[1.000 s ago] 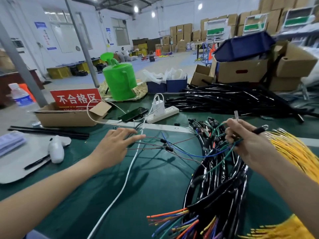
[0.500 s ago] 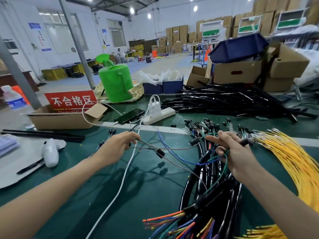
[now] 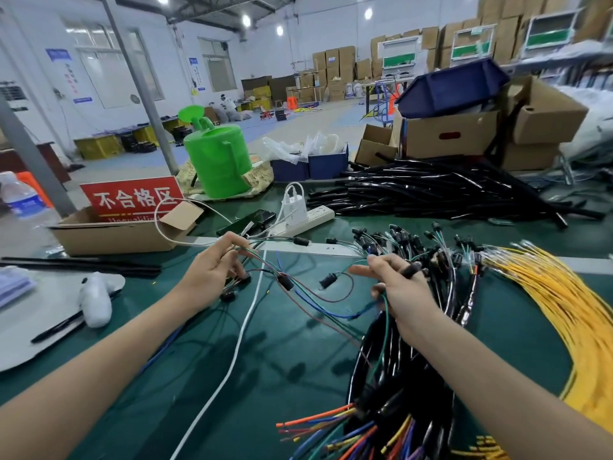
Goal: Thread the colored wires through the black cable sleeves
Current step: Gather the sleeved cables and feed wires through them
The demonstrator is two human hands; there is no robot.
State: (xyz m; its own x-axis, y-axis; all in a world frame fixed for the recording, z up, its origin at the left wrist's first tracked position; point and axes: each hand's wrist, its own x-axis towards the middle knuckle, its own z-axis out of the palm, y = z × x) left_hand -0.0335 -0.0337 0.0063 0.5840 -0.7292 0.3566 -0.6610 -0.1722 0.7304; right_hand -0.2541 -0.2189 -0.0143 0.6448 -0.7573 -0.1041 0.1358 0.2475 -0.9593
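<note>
My left hand (image 3: 212,273) is closed around several thin coloured wires (image 3: 311,293) with small black connectors, which sag across the green mat to my right hand (image 3: 401,290). My right hand grips a black cable sleeve (image 3: 411,269) and the green and blue wires, its index finger pointing left. Below it lies a bundle of filled black sleeves (image 3: 398,393) with coloured wire ends (image 3: 331,433) sticking out at the near edge. A heap of empty black sleeves (image 3: 441,190) lies at the back right.
Yellow wires (image 3: 557,293) fan out on the right. A white charger cable (image 3: 245,320) runs from the power strip (image 3: 308,217) down the mat. A cardboard box with a red sign (image 3: 129,220), a green watering can (image 3: 215,161) and a white board (image 3: 30,323) stand left.
My left hand closed on the thin wires and pulled them left and up. My right hand dropped lower and shifted left with the sleeve; the wires now sag between the hands.
</note>
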